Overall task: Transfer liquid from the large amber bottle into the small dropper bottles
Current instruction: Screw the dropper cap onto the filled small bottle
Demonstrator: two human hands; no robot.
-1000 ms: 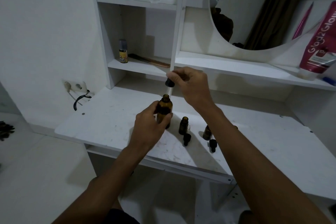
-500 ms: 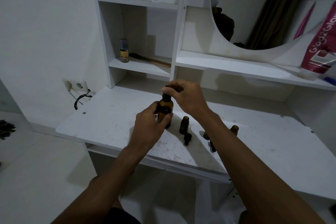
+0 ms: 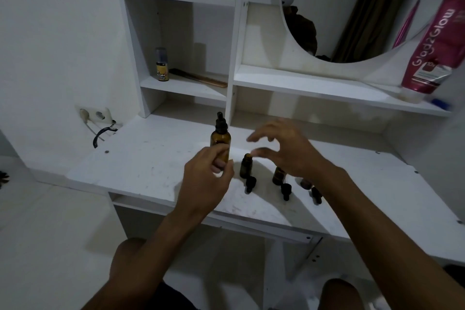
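Amber uncapped small dropper bottle risking toppling: right hand hovering spread, empty, just above; left hand gripping large amber bottle low.

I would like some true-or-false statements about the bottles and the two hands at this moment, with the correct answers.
1. The large bottle stands upright with its dropper cap on. True.
2. The small bottle beside the large bottle has no cap. True.
3. The right hand grips that small bottle. False: its fingers are spread above it and hold nothing.
4. The loose caps lie on a shelf. False: they lie on the table.
5. The left hand holds the large bottle low down. True.
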